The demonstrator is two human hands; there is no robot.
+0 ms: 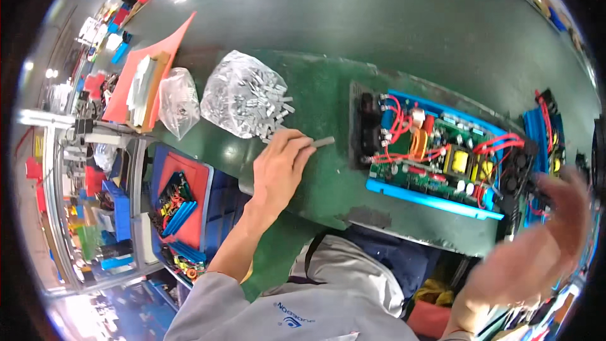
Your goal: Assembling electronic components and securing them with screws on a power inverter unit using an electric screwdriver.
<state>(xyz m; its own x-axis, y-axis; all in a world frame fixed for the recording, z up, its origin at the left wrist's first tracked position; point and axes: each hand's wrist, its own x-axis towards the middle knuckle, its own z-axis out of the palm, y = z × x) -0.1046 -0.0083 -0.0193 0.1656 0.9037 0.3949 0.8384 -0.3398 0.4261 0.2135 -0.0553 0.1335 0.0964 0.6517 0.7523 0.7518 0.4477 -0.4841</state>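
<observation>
My left hand (278, 170) reaches over the green mat (319, 189), thumb and fingertips drawn together, pinching 1 end of a small grey piece (324, 142) that juts out toward the right. Just beside my knuckles, a clear plastic bag (222, 98) lies with its mouth open, and many grey pieces (260, 98) spill out of it on the side nearer the centre.

My right hand (536, 243) is raised at the far right, blurred, in front of a second blue unit (536, 129); I cannot tell whether its fingers grip anything.

Between my 2 hands, a little past them, sits an open blue-framed unit (435, 199), its circuit board facing up with red wires (398, 123) and yellow components, and a black end panel (358, 155) on its left.

Farther left, a smaller clear bag (178, 98) rests beside a stack of papers (140, 88) and an orange-red sheet (173, 45). Below the table edge, a blue crate (221, 221) holds more blue-and-green assemblies (182, 215).
</observation>
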